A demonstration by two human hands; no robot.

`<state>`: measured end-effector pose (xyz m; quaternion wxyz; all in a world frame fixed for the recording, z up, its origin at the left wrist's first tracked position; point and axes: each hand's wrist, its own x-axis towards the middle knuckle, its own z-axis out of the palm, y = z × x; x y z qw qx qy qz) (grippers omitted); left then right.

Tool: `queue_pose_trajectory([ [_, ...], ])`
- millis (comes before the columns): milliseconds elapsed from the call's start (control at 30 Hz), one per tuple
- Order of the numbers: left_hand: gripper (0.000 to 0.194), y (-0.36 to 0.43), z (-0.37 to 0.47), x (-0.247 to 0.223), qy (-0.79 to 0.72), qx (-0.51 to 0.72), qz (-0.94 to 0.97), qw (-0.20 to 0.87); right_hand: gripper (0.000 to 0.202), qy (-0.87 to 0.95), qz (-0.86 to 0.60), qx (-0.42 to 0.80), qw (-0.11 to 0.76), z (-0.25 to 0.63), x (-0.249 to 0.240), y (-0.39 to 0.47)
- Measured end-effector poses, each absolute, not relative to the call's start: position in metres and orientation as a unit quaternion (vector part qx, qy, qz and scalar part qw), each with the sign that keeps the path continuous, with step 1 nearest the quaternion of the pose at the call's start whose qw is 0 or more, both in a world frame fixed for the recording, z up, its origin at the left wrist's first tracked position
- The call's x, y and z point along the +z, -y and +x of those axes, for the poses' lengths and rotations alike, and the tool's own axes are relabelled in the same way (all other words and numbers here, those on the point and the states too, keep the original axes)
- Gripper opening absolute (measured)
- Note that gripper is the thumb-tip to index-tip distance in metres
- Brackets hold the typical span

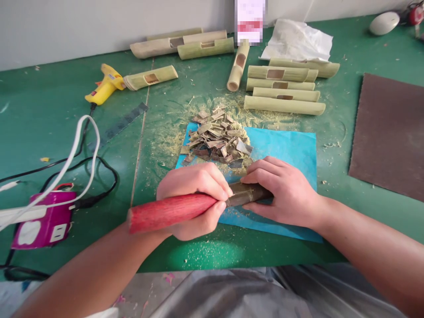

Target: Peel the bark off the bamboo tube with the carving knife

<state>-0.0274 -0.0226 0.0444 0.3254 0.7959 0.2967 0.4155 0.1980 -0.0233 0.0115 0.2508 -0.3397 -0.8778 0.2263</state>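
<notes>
My left hand point(188, 183) is closed around a tool with a thick red wooden handle point(172, 213); its working end is hidden by the fingers, so its kind does not show. The tool's front meets a dark brown-green bamboo tube point(245, 195) with light scratch lines across it. My right hand point(288, 191) grips that tube from the right, thumb on the near side and fingers over the far side. Beneath the tube lies a blue sheet point(281, 148). A pile of bamboo chips point(217, 137) sits just beyond my hands.
Several cut bamboo tubes point(285, 105) lie at the back. A yellow glue gun point(105, 86) is at left, near cables and a purple power block point(46, 221). Brown sandpaper-like sheet point(391, 132) lies at right; white paper point(298, 39) and a white mouse point(384, 23) are behind.
</notes>
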Motion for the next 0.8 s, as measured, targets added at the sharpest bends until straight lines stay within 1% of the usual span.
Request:
queue_pose_trajectory([
  [133,0.008,0.0222,-0.0291,0.0398,-0.296,0.446,0.779,0.326,0.025,0.879,-0.341,0.223,0.249,0.1979,0.0124,0.0229],
  [200,0.009,0.0209,-0.0294,0.0393,-0.289,0.436,0.788,0.325,0.024,0.878,-0.340,0.222,0.253,0.1977,0.0123,0.0230],
  [333,0.019,0.0191,-0.0305,0.0421,-0.274,0.379,0.821,0.329,0.023,0.877,-0.335,0.229,0.258,0.1970,0.0118,0.0234],
  [400,0.026,0.0191,-0.0313,0.0430,-0.261,0.369,0.830,0.328,0.023,0.876,-0.334,0.231,0.261,0.1968,0.0116,0.0233],
  [467,0.029,0.0195,-0.0321,0.0428,-0.261,0.368,0.831,0.326,0.023,0.876,-0.334,0.230,0.262,0.1969,0.0115,0.0232],
  [633,0.024,0.0200,-0.0321,0.0419,-0.276,0.362,0.828,0.327,0.025,0.877,-0.337,0.225,0.258,0.1974,0.0121,0.0233],
  [800,0.025,0.0196,-0.0299,0.0414,-0.288,0.371,0.821,0.323,0.023,0.877,-0.339,0.223,0.258,0.1971,0.0121,0.0236],
])
